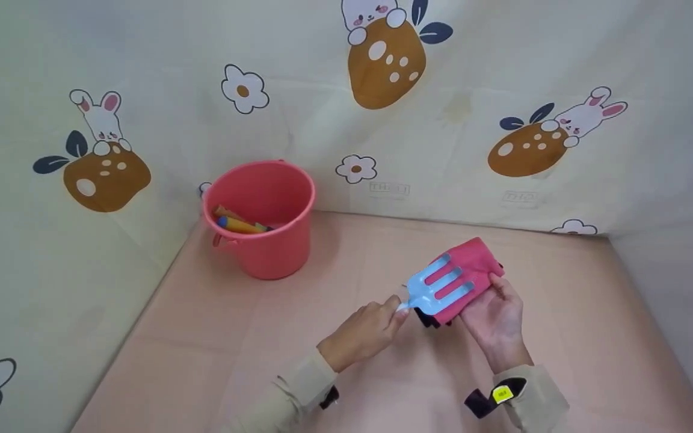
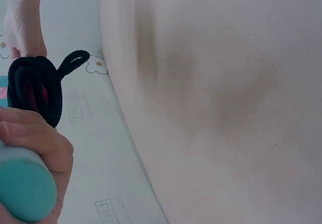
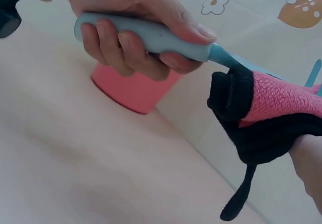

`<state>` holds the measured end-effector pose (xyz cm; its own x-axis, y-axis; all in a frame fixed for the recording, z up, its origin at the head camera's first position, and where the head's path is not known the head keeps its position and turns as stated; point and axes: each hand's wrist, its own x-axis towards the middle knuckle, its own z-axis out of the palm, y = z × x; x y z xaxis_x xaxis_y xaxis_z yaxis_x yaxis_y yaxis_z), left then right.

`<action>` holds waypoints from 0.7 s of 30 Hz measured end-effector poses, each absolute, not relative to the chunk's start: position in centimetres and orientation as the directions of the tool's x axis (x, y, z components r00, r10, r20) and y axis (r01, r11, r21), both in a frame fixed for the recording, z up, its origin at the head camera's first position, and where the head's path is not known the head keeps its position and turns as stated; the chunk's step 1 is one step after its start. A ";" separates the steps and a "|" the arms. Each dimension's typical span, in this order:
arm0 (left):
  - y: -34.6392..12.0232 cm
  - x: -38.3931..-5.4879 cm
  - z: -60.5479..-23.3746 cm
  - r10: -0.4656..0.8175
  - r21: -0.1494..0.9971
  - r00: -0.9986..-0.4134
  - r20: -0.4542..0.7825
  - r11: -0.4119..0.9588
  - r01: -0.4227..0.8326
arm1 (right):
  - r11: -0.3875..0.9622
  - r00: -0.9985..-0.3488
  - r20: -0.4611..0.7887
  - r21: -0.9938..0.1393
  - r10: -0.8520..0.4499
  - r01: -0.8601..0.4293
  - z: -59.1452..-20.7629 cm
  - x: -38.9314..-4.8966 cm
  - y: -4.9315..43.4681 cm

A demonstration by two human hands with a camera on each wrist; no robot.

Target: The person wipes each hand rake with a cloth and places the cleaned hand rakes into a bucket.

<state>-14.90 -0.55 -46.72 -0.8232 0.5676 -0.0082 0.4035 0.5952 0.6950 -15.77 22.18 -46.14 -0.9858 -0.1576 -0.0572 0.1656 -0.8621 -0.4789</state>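
My left hand grips the pale blue handle of a small garden hand fork, fingers wrapped round it. The handle's rounded turquoise end faces the left wrist camera. Above my right palm lies a folded pink cloth with thick black edging and a dangling black loop. The fork's tines lie flat over the pink face, pointing up and right. My right hand holds the cloth from below, thumb at its right edge; its other fingers are mostly hidden beneath.
A pink bucket stands at the back left of the beige surface, with a yellow and blue item and other small things inside. Cream walls printed with rabbits and flowers enclose the back and sides.
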 end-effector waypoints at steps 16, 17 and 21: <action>-1.5 -15.5 -47.2 0.493 0.574 -0.862 -0.118 0.742 0.345 | -0.324 -0.989 0.028 -0.946 -0.143 0.020 -44.2 -16.4 24.1; -1.7 -15.6 -47.3 0.482 0.571 -0.868 -0.119 0.749 0.337 | -0.328 -0.989 0.036 -0.944 -0.143 0.013 -44.0 -16.4 24.3; -2.3 -15.9 -47.2 0.445 0.585 -0.886 -0.128 0.755 0.295 | -0.401 -0.986 -0.002 -0.914 -0.164 0.068 -43.7 -16.1 25.6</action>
<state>-15.92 -2.25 -47.25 -0.8862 0.4453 -0.1283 0.2947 0.7552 0.5855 -16.08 25.56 -43.75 -0.9864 -0.1643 -0.0017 0.0683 -0.4009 -0.9136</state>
